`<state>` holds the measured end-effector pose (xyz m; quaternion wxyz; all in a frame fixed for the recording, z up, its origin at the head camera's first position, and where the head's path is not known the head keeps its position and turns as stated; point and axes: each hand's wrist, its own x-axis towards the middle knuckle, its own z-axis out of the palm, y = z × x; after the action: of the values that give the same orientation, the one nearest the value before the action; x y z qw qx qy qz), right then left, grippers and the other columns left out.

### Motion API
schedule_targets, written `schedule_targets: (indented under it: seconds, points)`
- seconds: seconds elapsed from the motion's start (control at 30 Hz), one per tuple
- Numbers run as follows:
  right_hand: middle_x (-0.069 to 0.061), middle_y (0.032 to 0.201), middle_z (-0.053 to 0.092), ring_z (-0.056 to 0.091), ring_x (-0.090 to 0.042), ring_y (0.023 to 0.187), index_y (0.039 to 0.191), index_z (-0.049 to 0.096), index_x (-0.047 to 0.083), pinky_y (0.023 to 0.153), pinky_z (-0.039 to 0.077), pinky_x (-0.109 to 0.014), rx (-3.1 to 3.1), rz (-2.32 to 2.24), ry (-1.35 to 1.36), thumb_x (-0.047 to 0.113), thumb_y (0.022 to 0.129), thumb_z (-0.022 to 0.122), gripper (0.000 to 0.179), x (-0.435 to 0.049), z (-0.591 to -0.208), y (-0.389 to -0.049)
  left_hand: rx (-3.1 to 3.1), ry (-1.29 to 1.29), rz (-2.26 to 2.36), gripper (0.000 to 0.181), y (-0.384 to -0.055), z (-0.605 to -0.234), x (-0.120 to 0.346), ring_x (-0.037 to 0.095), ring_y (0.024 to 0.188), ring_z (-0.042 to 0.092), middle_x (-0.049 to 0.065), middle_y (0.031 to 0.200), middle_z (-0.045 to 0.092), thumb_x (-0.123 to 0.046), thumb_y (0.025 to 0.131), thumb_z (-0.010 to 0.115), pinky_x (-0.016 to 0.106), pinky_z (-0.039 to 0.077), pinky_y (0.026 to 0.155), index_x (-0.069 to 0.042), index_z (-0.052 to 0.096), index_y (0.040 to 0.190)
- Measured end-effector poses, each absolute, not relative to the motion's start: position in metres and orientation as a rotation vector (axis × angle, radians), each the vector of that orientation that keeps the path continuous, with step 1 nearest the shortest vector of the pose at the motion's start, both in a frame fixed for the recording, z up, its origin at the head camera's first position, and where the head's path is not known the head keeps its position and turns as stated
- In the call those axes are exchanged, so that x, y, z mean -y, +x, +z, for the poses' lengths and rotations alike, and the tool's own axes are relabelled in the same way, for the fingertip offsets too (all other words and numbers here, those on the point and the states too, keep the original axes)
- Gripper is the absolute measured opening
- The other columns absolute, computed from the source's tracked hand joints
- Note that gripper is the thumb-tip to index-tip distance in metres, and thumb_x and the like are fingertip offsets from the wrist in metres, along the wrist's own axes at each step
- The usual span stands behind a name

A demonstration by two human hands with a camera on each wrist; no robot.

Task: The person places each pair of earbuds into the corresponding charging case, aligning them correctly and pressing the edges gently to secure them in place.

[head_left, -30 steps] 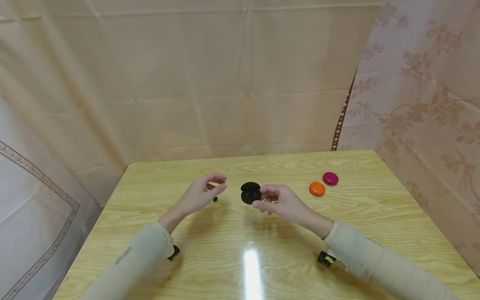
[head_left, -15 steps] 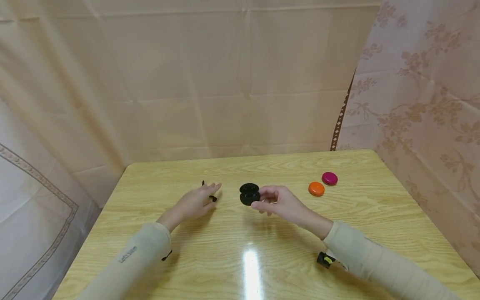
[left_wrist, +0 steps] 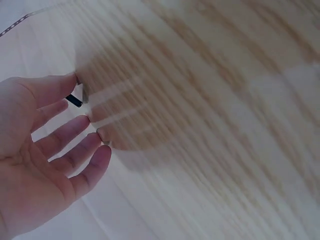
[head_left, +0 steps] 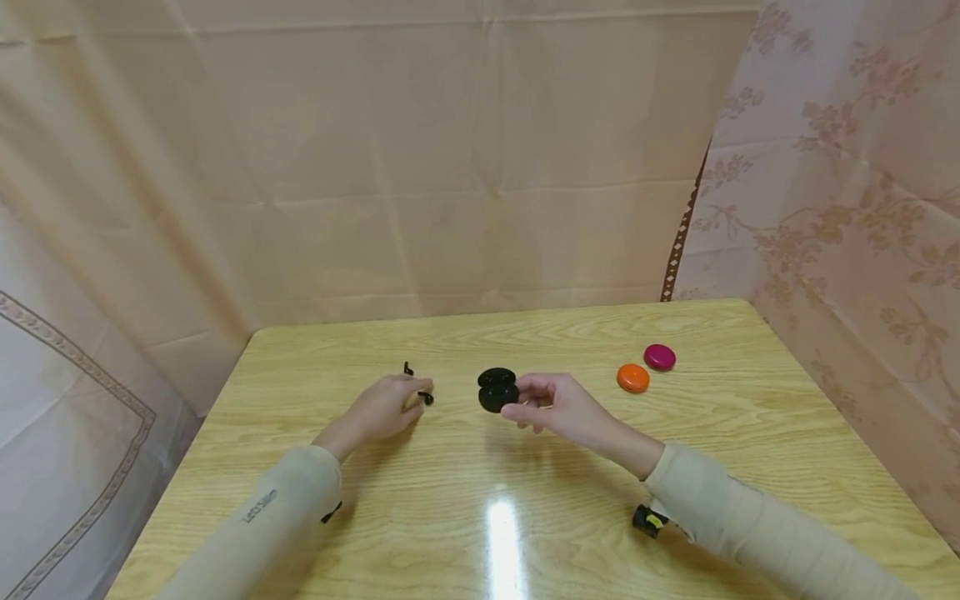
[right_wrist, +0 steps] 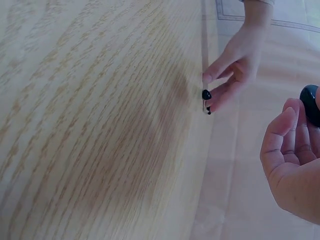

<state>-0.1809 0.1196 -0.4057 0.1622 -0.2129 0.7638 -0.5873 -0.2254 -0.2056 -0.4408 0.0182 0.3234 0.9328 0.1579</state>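
Observation:
My right hand [head_left: 558, 407] holds a black earbud case [head_left: 498, 395] above the table by its right side, thumb in front and fingers behind. The case's lid stands raised. Over the table to the left, my left hand [head_left: 381, 407] reaches around a black earbud [head_left: 426, 398], its thumb and index finger on either side with a gap between them. In the left wrist view the earbud [left_wrist: 74, 100] shows dark behind the thumb and loosely bent fingers. A second black earbud [head_left: 408, 368] lies just beyond that hand. The right wrist view shows only part of the case [right_wrist: 311, 102].
An orange round disc-shaped case [head_left: 633, 378] and a magenta one [head_left: 660, 357] lie on the right of the wooden table [head_left: 570, 517]. A beige curtain [head_left: 450, 167] hangs behind the table's far edge. Black wrist-camera gear [head_left: 649, 521] sits under the right sleeve.
My left hand has moved left and down from beside the case to the near earbud, bringing the far earbud into sight. The right hand with the case has barely moved.

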Motion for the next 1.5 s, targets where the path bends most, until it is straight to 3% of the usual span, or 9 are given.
schedule_targets:
  seconds: [0.2,0.43,0.63,1.07,1.37,1.5]
  points:
    - [-0.008,0.096,0.071,0.064,-0.045,0.092,0.120,0.070,0.007,0.074,0.058,-0.048,-2.175,-1.672,-0.563,0.030,0.092,0.077,0.036,-0.118,-0.406,-0.180,-2.910,0.916,0.475,0.033,-0.228,-0.444,0.203,0.037,0.113,0.062,0.016,0.122,0.067,-0.010,0.095,0.073,0.054,0.049,0.097,-0.005,0.070,0.127]
    - [-0.011,0.096,0.071,0.065,-0.044,0.090,0.118,0.070,0.008,0.073,0.058,-0.046,-2.193,-1.675,-0.557,0.028,0.092,0.078,0.033,-0.118,-0.405,-0.179,-2.909,0.914,0.481,0.029,-0.230,-0.444,0.200,0.027,0.095,0.066,0.010,0.110,0.071,-0.007,0.091,0.077,0.045,0.055,0.084,-0.006,0.074,0.120]
    - [-0.016,0.099,0.071,0.063,-0.049,0.092,0.118,0.069,0.006,0.075,0.058,-0.048,-2.189,-1.677,-0.547,0.029,0.092,0.078,0.036,-0.118,-0.405,-0.179,-2.881,0.926,0.508,0.028,-0.235,-0.440,0.200,0.025,0.093,0.070,0.009,0.109,0.074,-0.003,0.088,0.078,0.041,0.058,0.080,-0.006,0.075,0.116]
    - [-0.020,0.099,0.070,0.062,-0.051,0.092,0.118,0.069,0.007,0.071,0.057,-0.038,-2.185,-1.686,-0.535,0.031,0.092,0.078,0.037,-0.122,-0.405,-0.178,-2.876,0.884,0.505,0.021,-0.234,-0.443,0.195,0.017,0.081,0.067,0.003,0.096,0.073,-0.007,0.091,0.076,0.039,0.056,0.074,-0.008,0.076,0.112]
    - [-0.027,0.102,0.068,0.060,-0.053,0.092,0.118,0.069,0.006,0.074,0.057,-0.046,-2.161,-1.701,-0.562,0.031,0.093,0.076,0.035,-0.121,-0.406,-0.178,-2.921,0.852,0.547,0.018,-0.229,-0.444,0.197,0.019,0.083,0.067,0.005,0.095,0.073,-0.007,0.092,0.075,0.041,0.056,0.077,-0.007,0.075,0.111]
    - [-0.026,0.102,0.068,0.060,-0.053,0.091,0.117,0.069,0.006,0.073,0.057,-0.044,-2.170,-1.697,-0.562,0.031,0.093,0.076,0.035,-0.121,-0.407,-0.178,-2.928,0.866,0.544,0.017,-0.229,-0.447,0.197,0.018,0.081,0.066,0.005,0.094,0.072,-0.008,0.093,0.075,0.040,0.056,0.075,-0.007,0.075,0.110]
